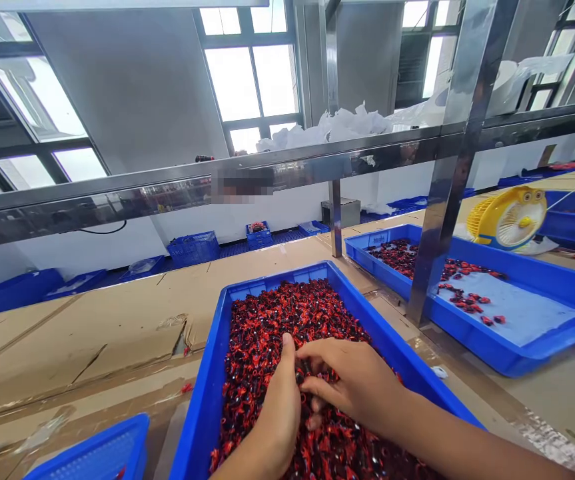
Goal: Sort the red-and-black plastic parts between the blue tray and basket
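Note:
A deep blue tray (208,373) is filled with a heap of small glossy red and black parts (287,307). My left hand (280,407) is edge-on over the heap, thumb pointing up and palm turned to the right; its other fingers are mostly hidden. Against it, my right hand (354,377) has its fingers curled and its thumb and forefinger closed around a small dark part (300,377), partly covered by the fingertips. Both hands are close together at the middle of the tray, low over the pieces.
On the right, a larger blue tray (512,363) holds scattered red and black pieces and a pale sheet. A steel post (442,220) and rail cross in front. A yellow fan (510,217) stands behind. A smaller blue basket (140,433) sits front left on the cardboard-covered table (117,340).

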The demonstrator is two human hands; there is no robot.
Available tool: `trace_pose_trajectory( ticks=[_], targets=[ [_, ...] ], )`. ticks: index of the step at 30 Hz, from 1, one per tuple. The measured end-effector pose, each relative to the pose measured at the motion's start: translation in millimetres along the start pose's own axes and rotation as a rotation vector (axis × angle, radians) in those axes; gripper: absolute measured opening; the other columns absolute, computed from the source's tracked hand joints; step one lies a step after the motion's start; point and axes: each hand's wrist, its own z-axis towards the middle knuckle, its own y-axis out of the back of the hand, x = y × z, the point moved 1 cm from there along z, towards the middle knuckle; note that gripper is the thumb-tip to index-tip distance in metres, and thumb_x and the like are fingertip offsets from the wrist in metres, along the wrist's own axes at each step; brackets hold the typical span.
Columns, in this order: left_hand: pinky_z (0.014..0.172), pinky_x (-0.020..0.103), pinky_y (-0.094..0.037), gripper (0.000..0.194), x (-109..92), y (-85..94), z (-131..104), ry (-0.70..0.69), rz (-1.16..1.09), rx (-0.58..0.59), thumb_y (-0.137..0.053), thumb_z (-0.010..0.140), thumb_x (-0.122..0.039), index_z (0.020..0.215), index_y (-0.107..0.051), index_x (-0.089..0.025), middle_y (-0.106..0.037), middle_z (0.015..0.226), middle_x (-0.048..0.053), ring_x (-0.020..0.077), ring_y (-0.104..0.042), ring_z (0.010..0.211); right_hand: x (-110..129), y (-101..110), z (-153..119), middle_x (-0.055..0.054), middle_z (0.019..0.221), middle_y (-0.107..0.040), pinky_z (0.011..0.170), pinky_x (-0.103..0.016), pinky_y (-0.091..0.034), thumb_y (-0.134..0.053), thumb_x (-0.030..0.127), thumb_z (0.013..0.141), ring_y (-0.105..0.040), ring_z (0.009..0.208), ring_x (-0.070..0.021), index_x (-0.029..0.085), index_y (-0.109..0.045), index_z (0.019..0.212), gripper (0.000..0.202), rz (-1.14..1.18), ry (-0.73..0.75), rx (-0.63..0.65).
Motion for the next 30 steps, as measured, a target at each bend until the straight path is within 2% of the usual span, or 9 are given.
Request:
trace_pose_trajectory(
  ticks=[4,8,11,15,17,19,22,25,30],
  targets=[
    [0.036,0.020,-0.025,0.074,0.2,-2.4,-1.7,-0.007,0.021,0.015,-0.034,0.076,-0.082,0.080,-0.063,-0.013,-0.045,0.042,0.000,0.0109,-0.037,0.038,-3.3,-0.6,-4.1,-0.001,0.107,-0.072,0.082,-0.027,-0.048,-0.066,0.033,0.086,-0.066,0.095,-0.0182,0.027,-0.059,0.117,0.032,-0.043,0.177,-0.059],
    [0.034,0.020,-0.021,0.084,-0.5,-6.2,-7.1,0.029,-0.001,0.102,-0.022,0.073,-0.087,0.075,-0.062,-0.013,-0.041,0.042,-0.001,0.0106,-0.034,0.038,0.4,0.1,-5.5,-0.004,0.096,-0.073,0.070,-0.027,-0.047,-0.061,0.033,0.090,-0.066,0.080,-0.0175,0.025,-0.063,0.116,0.027,-0.106,0.313,-0.123],
    [0.034,0.019,-0.018,0.083,-2.8,-4.6,-7.3,0.030,-0.040,0.165,-0.022,0.073,-0.087,0.075,-0.061,-0.014,-0.039,0.045,-0.002,0.0092,-0.031,0.038,6.6,3.6,-1.6,-0.002,0.081,-0.071,0.067,-0.026,-0.046,-0.065,0.030,0.086,-0.064,0.073,-0.0152,0.024,-0.068,0.107,0.021,0.160,0.105,-0.150],
    [0.033,0.019,-0.015,0.080,-6.8,1.2,-1.2,0.035,-0.048,0.280,-0.026,0.076,-0.084,0.083,-0.063,-0.013,-0.053,0.065,0.002,0.0058,-0.031,0.038,2.3,10.7,5.0,0.005,0.060,-0.055,0.042,-0.017,-0.034,-0.065,0.038,0.085,-0.039,0.043,-0.0051,0.020,-0.067,0.094,0.020,1.021,-0.409,-0.142],
    [0.033,0.019,-0.015,0.082,-8.8,3.7,1.5,0.036,-0.047,0.319,-0.026,0.077,-0.083,0.091,-0.065,-0.012,-0.057,0.076,0.005,0.0045,-0.032,0.038,-4.0,14.8,6.5,0.007,0.056,-0.047,0.033,-0.013,-0.020,-0.065,0.042,0.084,-0.022,0.039,-0.0024,0.018,-0.064,0.090,0.025,1.454,-0.517,-0.094],
    [0.034,0.018,-0.016,0.082,-10.5,5.5,2.7,0.024,-0.036,0.298,-0.026,0.079,-0.082,0.095,-0.066,-0.012,-0.057,0.078,0.005,0.0040,-0.032,0.038,-10.1,19.7,6.1,0.009,0.056,-0.042,0.032,-0.011,-0.014,-0.067,0.039,0.083,-0.015,0.040,-0.0022,0.017,-0.063,0.089,0.023,1.746,-0.479,-0.041],
    [0.034,0.018,-0.017,0.082,-12.4,6.5,1.9,0.017,-0.009,0.292,-0.025,0.080,-0.080,0.096,-0.067,-0.011,-0.055,0.075,0.004,0.0041,-0.031,0.039,-13.3,26.2,2.4,0.009,0.056,-0.039,0.031,-0.010,-0.015,-0.063,0.032,0.085,-0.013,0.040,-0.0031,0.017,-0.063,0.092,0.017,1.937,-0.257,0.107],
    [0.034,0.018,-0.017,0.080,-14.4,7.6,2.0,0.009,0.027,0.293,-0.028,0.080,-0.080,0.096,-0.067,-0.012,-0.055,0.074,0.004,0.0045,-0.030,0.039,-11.6,30.5,-1.6,0.008,0.053,-0.042,0.029,-0.011,-0.015,-0.065,0.033,0.079,-0.015,0.037,-0.0029,0.017,-0.062,0.087,0.019,1.936,-0.151,0.211],
    [0.032,0.018,-0.021,0.078,-15.7,10.4,9.2,0.022,0.082,0.299,-0.030,0.080,-0.078,0.097,-0.068,-0.012,-0.057,0.075,0.004,0.0056,-0.032,0.039,-15.3,36.4,-4.0,0.011,0.044,-0.039,0.025,-0.012,-0.015,-0.064,0.041,0.071,-0.013,0.028,-0.0021,0.021,-0.052,0.074,0.024,1.870,-0.138,0.163]
  ],
)
